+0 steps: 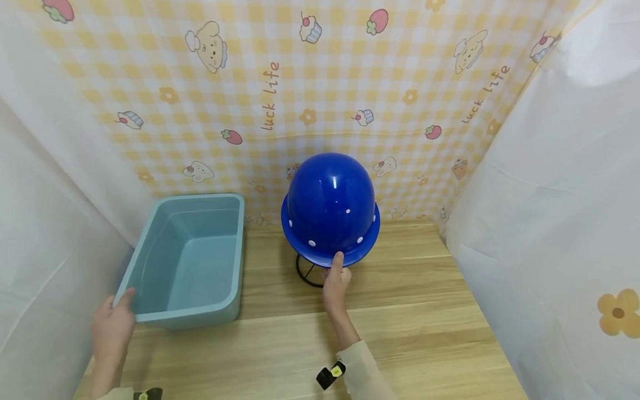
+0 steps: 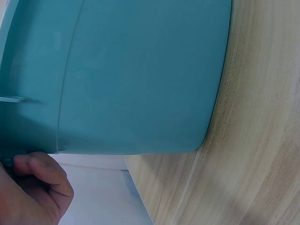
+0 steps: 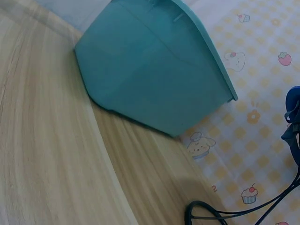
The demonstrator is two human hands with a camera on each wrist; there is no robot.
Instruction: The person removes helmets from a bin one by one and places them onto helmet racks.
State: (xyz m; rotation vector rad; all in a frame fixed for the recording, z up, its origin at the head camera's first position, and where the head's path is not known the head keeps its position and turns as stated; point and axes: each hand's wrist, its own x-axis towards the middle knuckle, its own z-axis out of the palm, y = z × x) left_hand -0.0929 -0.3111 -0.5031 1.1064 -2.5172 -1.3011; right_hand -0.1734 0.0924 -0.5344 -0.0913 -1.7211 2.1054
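A glossy blue hard hat (image 1: 331, 205) is perched over a black wire stand (image 1: 306, 278), whose round base shows below its brim. My right hand (image 1: 336, 286) pinches the near edge of the brim, thumb on top and fingers beneath. To the left, a blue-green plastic tub (image 1: 239, 266) stands on the table. My left hand (image 1: 112, 319) grips its rim at the near left corner; the left wrist view has the curled fingers (image 2: 49, 176) just under that rim. In the right wrist view, only a sliver of the hat (image 3: 293, 105) appears at the right edge, and the right hand is out of sight.
The wooden table (image 1: 410, 322) runs back to a yellow checked curtain (image 1: 340, 89) with cartoon prints. White curtains hang at both sides, the right one (image 1: 545, 222) and the left one (image 1: 55, 222). The tub's inside shows only its bare floor.
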